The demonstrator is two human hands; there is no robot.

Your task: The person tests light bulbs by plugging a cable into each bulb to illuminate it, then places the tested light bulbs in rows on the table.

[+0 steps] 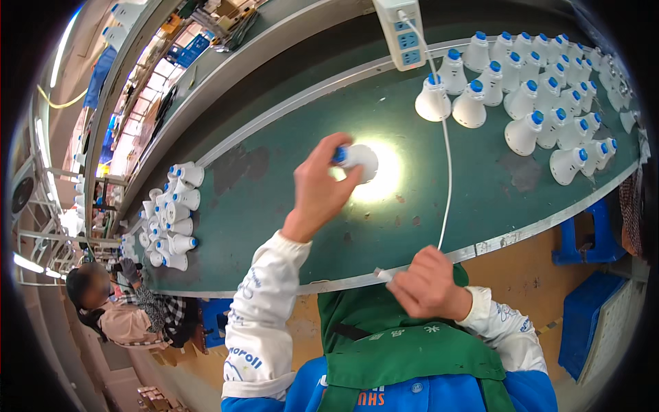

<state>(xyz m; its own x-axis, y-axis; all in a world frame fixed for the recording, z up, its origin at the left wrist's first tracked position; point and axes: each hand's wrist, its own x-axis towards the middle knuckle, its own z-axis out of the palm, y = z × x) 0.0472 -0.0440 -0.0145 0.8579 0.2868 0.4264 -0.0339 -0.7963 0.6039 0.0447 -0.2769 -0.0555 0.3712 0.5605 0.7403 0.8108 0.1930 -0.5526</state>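
Over the middle of the green tabletop, my left hand (pixel 321 184) is closed around a white bell-shaped lamp (pixel 362 162) with a blue cap. The lamp lies tipped on its side in my grip, and a bright pool of light shows on the table around it. Near the front edge, my right hand (pixel 427 287) pinches a thin white cable (pixel 449 165), whose small plug end (pixel 382 275) sticks out to the left of my fingers. The cable runs up to a white power strip (pixel 403 38) at the far side. Lamp and plug are apart.
Many similar white lamps (pixel 522 134) with blue caps stand in rows at the right. Another cluster of lamps (pixel 180 199) lies at the left end. A metal rim (pixel 494 242) edges the table. Blue stools (pixel 589 237) stand beyond it, and a person (pixel 130 309) works at far left.
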